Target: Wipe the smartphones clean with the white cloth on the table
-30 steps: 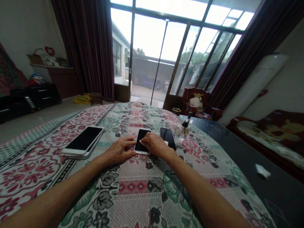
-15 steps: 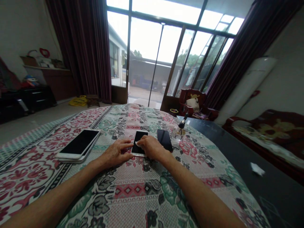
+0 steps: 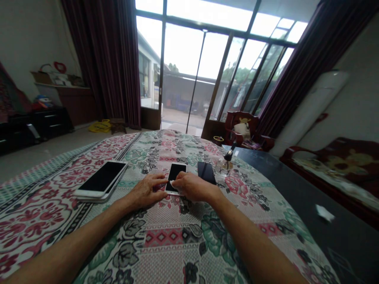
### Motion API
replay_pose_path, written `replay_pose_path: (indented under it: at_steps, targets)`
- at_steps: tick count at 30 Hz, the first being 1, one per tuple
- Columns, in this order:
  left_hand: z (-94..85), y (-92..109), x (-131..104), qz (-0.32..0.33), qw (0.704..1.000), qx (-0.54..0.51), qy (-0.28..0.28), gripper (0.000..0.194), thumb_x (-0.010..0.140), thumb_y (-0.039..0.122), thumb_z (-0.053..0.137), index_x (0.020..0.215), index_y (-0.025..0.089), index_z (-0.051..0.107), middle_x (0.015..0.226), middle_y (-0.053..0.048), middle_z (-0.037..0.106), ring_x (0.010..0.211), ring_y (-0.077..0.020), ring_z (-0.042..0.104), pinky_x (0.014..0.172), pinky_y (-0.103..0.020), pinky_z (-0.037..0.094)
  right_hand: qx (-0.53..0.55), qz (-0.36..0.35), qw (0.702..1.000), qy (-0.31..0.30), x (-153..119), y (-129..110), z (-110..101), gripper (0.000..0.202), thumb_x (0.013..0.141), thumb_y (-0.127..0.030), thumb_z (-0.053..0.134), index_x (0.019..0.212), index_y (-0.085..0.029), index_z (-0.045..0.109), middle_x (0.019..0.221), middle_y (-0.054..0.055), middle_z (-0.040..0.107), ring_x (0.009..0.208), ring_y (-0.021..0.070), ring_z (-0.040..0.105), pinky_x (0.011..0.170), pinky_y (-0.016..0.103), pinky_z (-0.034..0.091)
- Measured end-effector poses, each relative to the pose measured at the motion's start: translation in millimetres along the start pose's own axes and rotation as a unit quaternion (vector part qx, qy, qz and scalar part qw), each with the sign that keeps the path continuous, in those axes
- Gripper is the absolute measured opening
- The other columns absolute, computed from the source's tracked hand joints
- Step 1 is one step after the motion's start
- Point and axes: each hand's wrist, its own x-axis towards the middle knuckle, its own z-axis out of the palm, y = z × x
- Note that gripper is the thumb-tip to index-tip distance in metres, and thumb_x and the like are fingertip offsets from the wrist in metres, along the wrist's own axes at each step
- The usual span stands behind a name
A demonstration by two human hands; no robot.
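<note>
Flowered tablecloth (image 3: 168, 215) carries our white phone (image 3: 174, 173), well in from the cloth's far edge. Our left hand (image 3: 147, 190), fingers parted, borders it; our right hand (image 3: 193, 186) pinches a white wad (image 3: 171, 183) at its screen (image 3: 178, 168). Hard sideways pressure could skid it into the dark phone (image 3: 206, 172).

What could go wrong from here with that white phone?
The white phone might slide on the tablecloth: the left hand seems to touch only its left edge while the right hand holds a white wipe at its screen. The right hand might also nudge the dark phone close by.
</note>
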Motion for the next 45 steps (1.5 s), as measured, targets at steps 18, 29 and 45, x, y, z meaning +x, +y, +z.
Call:
replay_pose_path:
  at_steps: [18, 29, 45]
  targets:
    - [3.7, -3.7, -0.3, 0.004, 1.0, 0.002, 0.014, 0.041, 0.077, 0.033, 0.063, 0.117, 0.025, 0.065, 0.132, -0.008, 0.057, 0.119, -0.0273, 0.052, 0.101, -0.043, 0.041, -0.014, 0.118, 0.992, 0.048, 12.0, -13.5, 6.5, 0.027, 0.086, -0.01, 0.047, 0.11, -0.015, 0.059, 0.101, 0.012, 0.064, 0.087, 0.0189, 0.059, 0.069, 0.027, 0.038]
    - [2.0, -1.4, 0.8, 0.005, 1.0, -0.014, 0.017, 0.042, 0.076, 0.035, 0.063, 0.117, 0.025, 0.066, 0.128, -0.009, 0.059, 0.116, -0.0287, 0.054, 0.098, -0.045, 0.042, 0.004, 0.036, 0.999, 0.035, 10.0, -6.2, 8.4, 0.02, 0.076, -0.004, 0.056, 0.089, -0.014, 0.068, 0.098, 0.01, 0.063, 0.085, 0.0156, 0.057, 0.067, 0.022, 0.037]
    - [-0.3, 4.5, 0.5, -0.006, 1.0, 0.013, 0.008, 0.039, 0.078, 0.035, 0.061, 0.115, 0.026, 0.066, 0.129, -0.007, 0.059, 0.117, -0.0275, 0.053, 0.1, -0.044, 0.041, -0.003, 0.148, 0.982, 0.119, 58.7, 27.2, 26.6, 0.024, 0.085, -0.012, 0.049, 0.092, -0.017, 0.071, 0.101, 0.008, 0.063, 0.087, 0.0153, 0.054, 0.07, 0.023, 0.036]
